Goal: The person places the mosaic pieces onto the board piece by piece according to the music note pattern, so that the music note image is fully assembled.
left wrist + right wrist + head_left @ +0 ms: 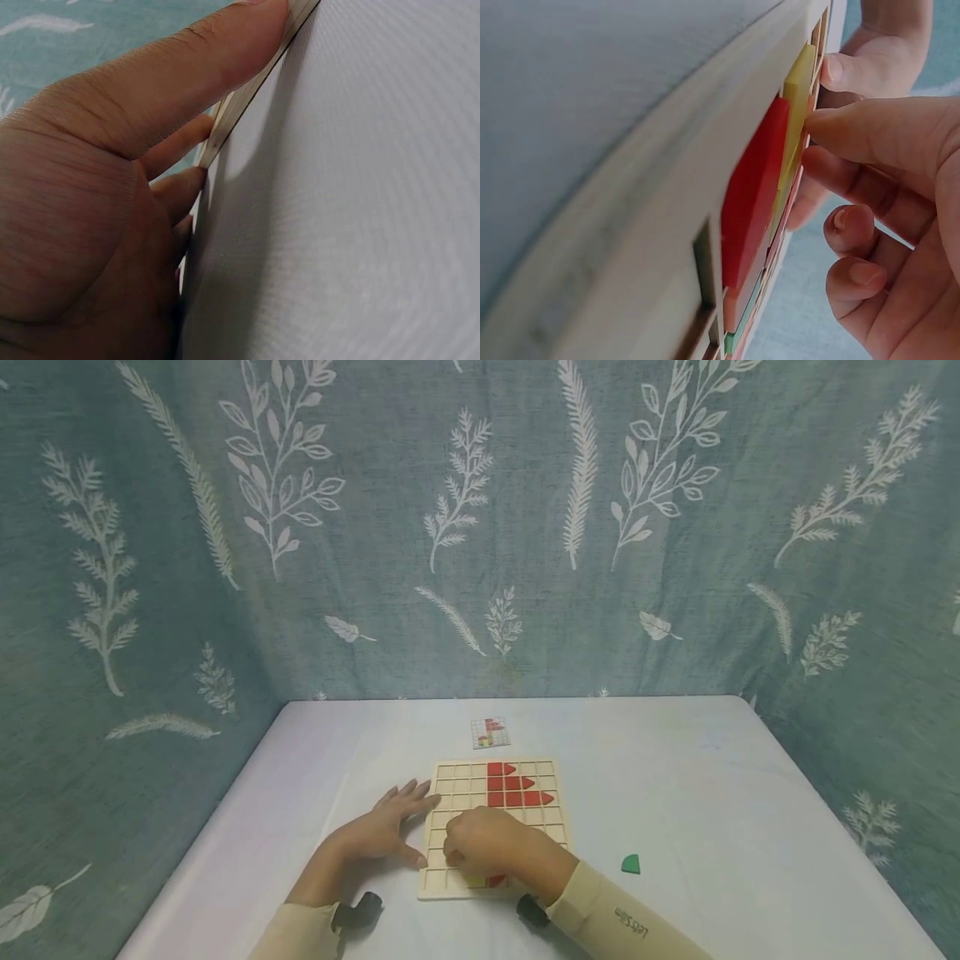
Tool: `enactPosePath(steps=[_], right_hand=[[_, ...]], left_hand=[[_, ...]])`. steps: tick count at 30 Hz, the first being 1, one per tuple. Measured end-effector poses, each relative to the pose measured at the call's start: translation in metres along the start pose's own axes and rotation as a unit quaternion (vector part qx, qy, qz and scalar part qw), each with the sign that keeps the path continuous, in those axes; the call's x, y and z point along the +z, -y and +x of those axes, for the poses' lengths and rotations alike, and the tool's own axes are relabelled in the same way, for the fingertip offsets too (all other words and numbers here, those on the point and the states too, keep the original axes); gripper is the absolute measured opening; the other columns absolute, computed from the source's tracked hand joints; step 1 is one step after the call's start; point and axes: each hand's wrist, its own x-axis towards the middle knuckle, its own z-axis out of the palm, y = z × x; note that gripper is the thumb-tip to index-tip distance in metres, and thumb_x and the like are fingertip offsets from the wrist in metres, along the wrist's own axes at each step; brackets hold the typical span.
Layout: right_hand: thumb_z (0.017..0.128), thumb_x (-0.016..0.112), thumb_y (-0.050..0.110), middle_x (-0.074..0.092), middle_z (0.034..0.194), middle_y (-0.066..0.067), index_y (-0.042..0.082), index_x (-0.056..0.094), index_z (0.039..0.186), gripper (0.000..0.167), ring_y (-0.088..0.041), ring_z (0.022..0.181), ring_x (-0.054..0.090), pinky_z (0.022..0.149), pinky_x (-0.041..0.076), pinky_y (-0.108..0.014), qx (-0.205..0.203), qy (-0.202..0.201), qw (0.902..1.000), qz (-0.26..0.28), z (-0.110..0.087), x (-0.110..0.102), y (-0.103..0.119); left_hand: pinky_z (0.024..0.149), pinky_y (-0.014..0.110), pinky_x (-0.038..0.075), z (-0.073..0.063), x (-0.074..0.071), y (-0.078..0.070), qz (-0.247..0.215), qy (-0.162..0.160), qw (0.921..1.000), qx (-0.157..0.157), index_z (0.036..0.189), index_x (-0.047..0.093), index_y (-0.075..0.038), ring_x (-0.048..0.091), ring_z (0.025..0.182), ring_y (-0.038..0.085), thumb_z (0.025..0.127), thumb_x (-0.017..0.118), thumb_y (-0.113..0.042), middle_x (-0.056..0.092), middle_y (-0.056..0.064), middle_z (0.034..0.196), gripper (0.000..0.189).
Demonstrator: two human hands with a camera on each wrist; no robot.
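A light wooden grid board [553, 835] lies on the white table, with red pieces [513, 798] forming three pointed rows in its upper right part. My left hand [382, 827] steadies the board's left edge, fingers spread and thumb [247, 37] against its side. Over the lower left cells, my right hand [483, 843] has thumb and index finger close together at the surface. Between those tips a sliver of an orange piece [804, 142] shows, mostly hidden. Beside them sit a yellow piece [799, 82] and a red piece [754, 187]; green [739, 334] shows further along.
Behind the board lies a small pattern card [491, 733] with a printed grid and coloured shapes. A loose green quarter-round piece [631, 864] is on the table to the right. Patterned teal curtains [480, 527] surround the table.
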Motion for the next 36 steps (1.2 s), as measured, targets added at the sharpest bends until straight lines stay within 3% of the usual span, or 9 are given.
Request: enactPosePath(steps=[5,9,13,18,21,25,36], right_hand=[[0.092,0.067,0.028,0.059,0.083,0.018,0.026,0.077,0.091,0.010,0.000,0.073,0.053,0.076,0.050,-0.019,0.022,0.003,0.9993,0.028,-0.003,0.001,-0.002],[0.091,0.066,0.026,0.061,0.083,0.018,0.024,0.077,0.096,0.012,0.000,0.073,0.054,0.076,0.051,-0.019,0.041,-0.013,0.9978,0.050,-0.009,-0.001,-0.007],[0.089,0.068,0.022,0.059,0.078,0.017,0.023,0.077,0.095,0.012,-0.002,0.068,0.052,0.068,0.050,-0.018,0.064,-0.023,0.9945,0.080,-0.021,-0.004,-0.014],[0.086,0.068,0.020,0.049,0.068,0.016,0.024,0.072,0.080,0.008,-0.004,0.062,0.043,0.056,0.042,-0.020,0.085,-0.021,0.9929,0.081,-0.041,-0.005,-0.025],[0.086,0.068,0.020,0.053,0.072,0.016,0.021,0.073,0.082,0.007,-0.004,0.065,0.046,0.061,0.046,-0.022,0.087,-0.030,0.9932,0.072,-0.056,-0.006,-0.033],[0.087,0.068,0.018,0.064,0.085,0.012,0.015,0.077,0.095,0.012,-0.005,0.078,0.059,0.076,0.054,-0.026,0.094,-0.035,0.9926,0.068,-0.073,-0.006,-0.044],[0.083,0.069,0.013,0.063,0.082,0.009,0.013,0.075,0.090,0.009,-0.007,0.074,0.059,0.072,0.054,-0.031,0.118,-0.051,0.9887,0.077,-0.112,-0.006,-0.067]], left_hand=[[0.116,0.055,-0.003,-0.002,0.001,-0.001,-0.008,0.005,0.9998,-0.017,0.151,0.038,-0.016,0.002,0.147,0.035,0.061,0.083,-0.056,0.016,0.012,0.160,0.108],[0.116,0.055,-0.002,-0.002,0.000,-0.002,-0.005,0.003,0.9999,-0.013,0.150,0.039,-0.017,0.002,0.147,0.034,0.060,0.083,-0.056,0.017,0.011,0.160,0.107],[0.116,0.056,-0.002,-0.001,0.000,-0.003,-0.007,0.002,0.9998,-0.016,0.150,0.041,-0.016,0.003,0.147,0.035,0.059,0.084,-0.055,0.018,0.011,0.160,0.108],[0.116,0.055,-0.003,0.000,0.001,-0.004,-0.013,0.001,0.9995,-0.030,0.150,0.041,-0.018,0.002,0.147,0.034,0.058,0.085,-0.055,0.018,0.011,0.160,0.108],[0.116,0.055,-0.003,0.000,0.002,-0.005,-0.012,0.000,0.9992,-0.038,0.150,0.041,-0.018,0.002,0.147,0.033,0.058,0.085,-0.055,0.017,0.010,0.161,0.109],[0.116,0.054,-0.003,-0.001,0.003,-0.004,-0.011,-0.001,0.9991,-0.041,0.150,0.041,-0.018,0.002,0.148,0.032,0.057,0.085,-0.055,0.017,0.009,0.161,0.109],[0.116,0.053,-0.003,0.000,0.003,-0.002,-0.010,0.002,0.9992,-0.038,0.151,0.039,-0.019,0.002,0.148,0.031,0.059,0.084,-0.057,0.016,0.008,0.161,0.108]])
